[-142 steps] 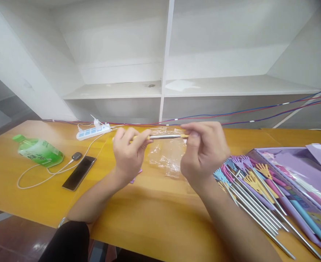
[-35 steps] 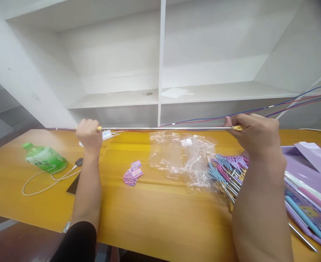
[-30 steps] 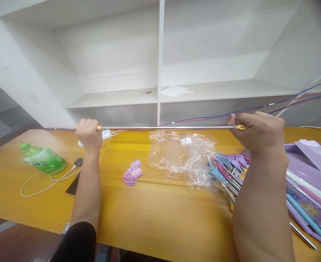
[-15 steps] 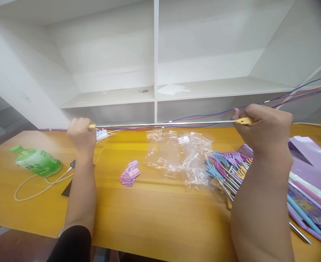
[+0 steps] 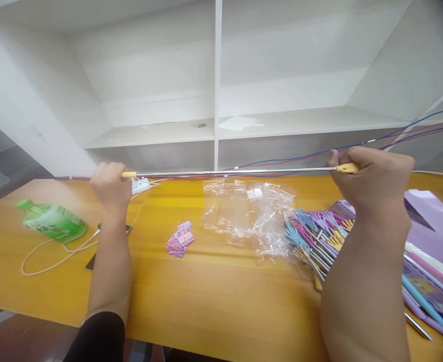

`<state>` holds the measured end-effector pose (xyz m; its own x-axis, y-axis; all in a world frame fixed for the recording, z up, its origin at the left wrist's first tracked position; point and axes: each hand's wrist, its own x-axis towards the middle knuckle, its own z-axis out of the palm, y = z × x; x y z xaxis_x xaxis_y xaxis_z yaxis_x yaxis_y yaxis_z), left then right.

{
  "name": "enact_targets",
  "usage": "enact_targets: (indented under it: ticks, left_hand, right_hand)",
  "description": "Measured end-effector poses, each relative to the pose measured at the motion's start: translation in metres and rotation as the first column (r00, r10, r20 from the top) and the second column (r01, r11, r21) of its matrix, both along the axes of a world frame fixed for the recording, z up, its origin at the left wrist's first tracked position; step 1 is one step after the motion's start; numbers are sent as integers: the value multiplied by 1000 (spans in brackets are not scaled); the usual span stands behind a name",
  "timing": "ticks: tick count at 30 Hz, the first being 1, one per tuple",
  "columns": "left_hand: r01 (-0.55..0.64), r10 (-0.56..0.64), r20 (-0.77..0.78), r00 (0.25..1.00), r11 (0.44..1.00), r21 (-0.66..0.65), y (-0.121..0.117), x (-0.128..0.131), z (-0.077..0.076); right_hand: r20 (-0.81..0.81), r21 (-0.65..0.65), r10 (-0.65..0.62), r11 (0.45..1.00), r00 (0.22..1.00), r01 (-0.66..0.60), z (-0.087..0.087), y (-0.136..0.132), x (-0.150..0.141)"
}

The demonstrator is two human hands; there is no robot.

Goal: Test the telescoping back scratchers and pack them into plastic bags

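Your two hands are spread wide, with a thin silver rod (image 5: 236, 172) stretched between them across the middle of the frame, rising very slightly toward the right. Your left hand (image 5: 111, 183), at centre left, is curled into a fist around the rod's yellow left end, knuckles up and back of the hand toward you; a short yellow piece sticks out of its inner side. That forearm comes up nearly upright from a black sleeve (image 5: 97, 337) at lower left.

Your right hand (image 5: 377, 176), at centre right, is curled tightly too, gripping the yellow right end, with the thumb raised on the inner side. How the fingers wrap beneath it, you cannot tell from here. The bare right forearm climbs from the lower right edge, leaning slightly outward at the wrist and covering part of the scratchers (image 5: 321, 241).

Below the rod, clear bags (image 5: 249, 216) lie right of centre and a fanned pile of cards (image 5: 180, 240) left of it. Your left forearm partly covers a phone (image 5: 91, 261); a green bottle (image 5: 53, 221) lies farther left.
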<state>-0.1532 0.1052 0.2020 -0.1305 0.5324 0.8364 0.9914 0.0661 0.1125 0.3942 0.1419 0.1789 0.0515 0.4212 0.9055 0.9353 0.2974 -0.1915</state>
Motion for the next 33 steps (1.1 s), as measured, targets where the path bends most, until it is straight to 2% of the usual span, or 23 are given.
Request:
enact_targets:
  ticks: [4,9,17,20,24,27,33]
  left_hand:
    - [-7,7,0,1000,999,-33,-2,4,1]
    - [-11,11,-10,1000,1000,-23,-8,15,3]
    - [-42,43,33,999,999,-26,-18,19,10]
    - [-31,32,13,999,999,-31,-20,25,10]
    - [21,-23,-51,998,999,-36,-22,47,3]
    - [20,-23,-51,998,999,-50,-23,59,0]
    - [2,-6,-61,998,997,-72,-23,60,0]
  right_hand:
    - [-10,-54,-70,996,998,69,2,-1,-2]
    - [-43,-131,-100,987,994,93,4,-3,-4]
    - [-79,-151,-82,986,993,69,6,-4,-4]
    - [-76,-148,-74,987,994,62,9,-7,-17]
    - [-7,-174,55,983,998,-55,9,-11,-55]
    - [4,-179,82,981,997,-80,7,-15,-78]
    - [5,-188,86,979,996,-84,7,-18,-80]
